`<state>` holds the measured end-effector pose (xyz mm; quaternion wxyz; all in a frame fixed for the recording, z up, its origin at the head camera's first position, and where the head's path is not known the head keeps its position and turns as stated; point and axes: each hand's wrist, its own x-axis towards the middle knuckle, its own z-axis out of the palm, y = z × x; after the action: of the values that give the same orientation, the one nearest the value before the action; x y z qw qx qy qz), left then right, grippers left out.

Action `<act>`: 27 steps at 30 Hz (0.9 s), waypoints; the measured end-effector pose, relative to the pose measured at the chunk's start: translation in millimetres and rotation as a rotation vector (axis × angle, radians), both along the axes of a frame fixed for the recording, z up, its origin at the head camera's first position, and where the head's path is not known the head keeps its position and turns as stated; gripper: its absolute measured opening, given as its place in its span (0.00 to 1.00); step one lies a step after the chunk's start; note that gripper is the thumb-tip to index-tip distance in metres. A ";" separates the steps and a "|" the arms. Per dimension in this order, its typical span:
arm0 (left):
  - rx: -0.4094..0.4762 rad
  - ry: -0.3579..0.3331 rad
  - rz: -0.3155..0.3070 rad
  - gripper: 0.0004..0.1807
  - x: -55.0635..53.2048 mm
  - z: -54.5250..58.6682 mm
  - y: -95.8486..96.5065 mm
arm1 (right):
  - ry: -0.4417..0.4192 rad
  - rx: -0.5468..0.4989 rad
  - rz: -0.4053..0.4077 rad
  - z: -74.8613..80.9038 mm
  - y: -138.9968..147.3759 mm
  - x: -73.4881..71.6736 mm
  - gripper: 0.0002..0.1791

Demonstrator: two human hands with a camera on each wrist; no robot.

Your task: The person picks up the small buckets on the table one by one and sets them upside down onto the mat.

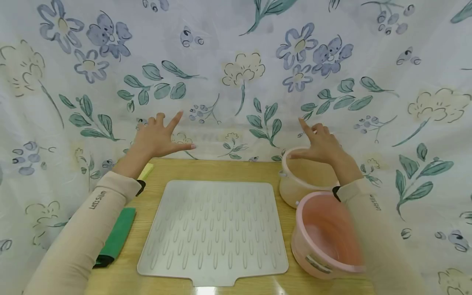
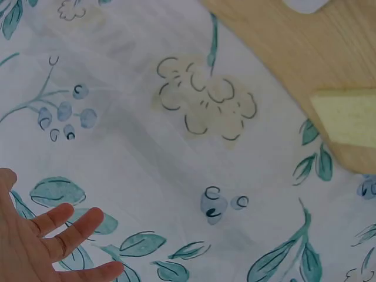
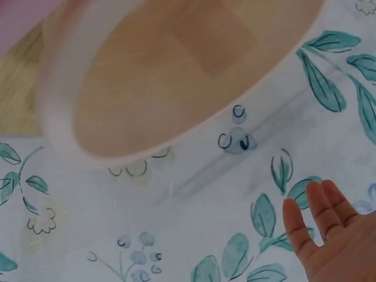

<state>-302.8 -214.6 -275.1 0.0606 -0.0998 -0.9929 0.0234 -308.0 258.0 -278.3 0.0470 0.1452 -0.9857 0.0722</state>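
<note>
Standing upright: cream bucket (image 1: 291, 188), round, open-topped.

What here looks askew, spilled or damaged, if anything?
Nothing stands out: the pale board lies flat, the cream bucket and pink bucket stand upright, and no spill or damage shows. A sleeve partly hides the green item.

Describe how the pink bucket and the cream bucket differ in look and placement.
The pink bucket is nearer the person; the cream bucket is farther back, by the floral cloth.
The pink bucket hides part of the cream bucket in the head view, not the reverse.
The pink bucket shows a label outside; none is visible on the cream bucket's outside there.
Both have open tops and round rims.
</note>
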 end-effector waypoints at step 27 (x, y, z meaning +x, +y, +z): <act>0.170 -0.011 -0.092 0.59 71.0 -66.8 -53.5 | -0.163 -0.086 0.007 -24.6 76.7 72.9 0.67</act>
<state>-231.8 -268.1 -341.9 0.0642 -0.1401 -0.9859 -0.0644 -235.0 334.7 -303.0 -0.0274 0.1400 -0.9817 0.1262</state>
